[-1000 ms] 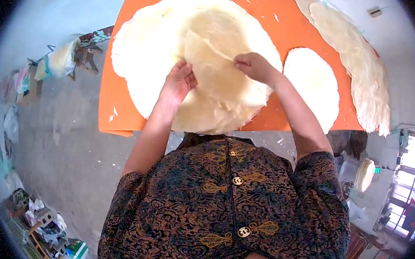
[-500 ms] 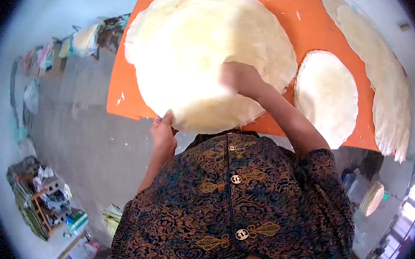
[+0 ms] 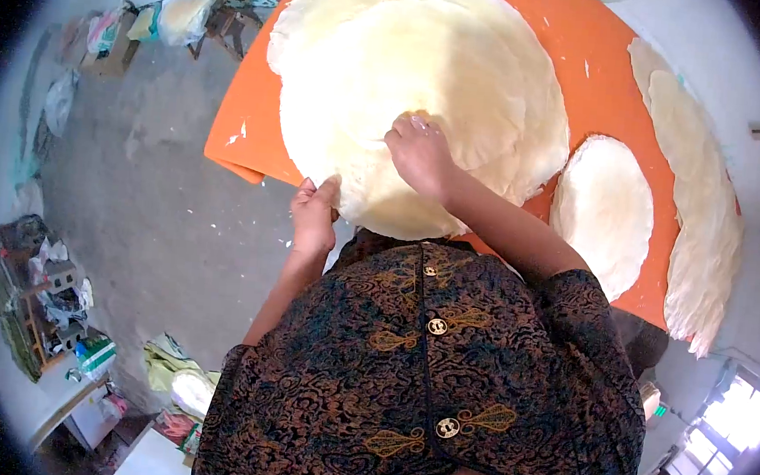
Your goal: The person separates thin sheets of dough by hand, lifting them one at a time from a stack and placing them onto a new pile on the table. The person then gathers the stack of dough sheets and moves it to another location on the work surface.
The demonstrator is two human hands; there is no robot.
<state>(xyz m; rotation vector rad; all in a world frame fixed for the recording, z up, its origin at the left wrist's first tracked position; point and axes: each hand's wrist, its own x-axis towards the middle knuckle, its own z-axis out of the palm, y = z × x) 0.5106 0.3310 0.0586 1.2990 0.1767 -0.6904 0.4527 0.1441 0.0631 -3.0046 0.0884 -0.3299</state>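
A stack of large, thin, round flatbread sheets (image 3: 349, 65) lies on an orange cloth, its lower edge hanging near my body. At the stack's lower left rim my left hand (image 3: 315, 214) is closed, thumb and fingers pinching the edge of a sheet. My right hand (image 3: 422, 156) rests on the upper face of the stack, fingers bunched together on the near edge of a top sheet. Its fingertips partly hide the bit of sheet under them.
Orange cloth (image 3: 250, 129) covers the table. To the right lie a smaller oval sheet (image 3: 605, 215) and a long, ragged-edged pile of sheets (image 3: 700, 200). Bags line the left wall, and a cluttered rack (image 3: 41, 291) stands at lower left. A bright window (image 3: 737, 413) is at lower right.
My right hand, blurred before, has shifted slightly left on the stack and now shows clearly with bunched fingers. My left hand keeps its pinch at the rim. The whole view has turned somewhat.
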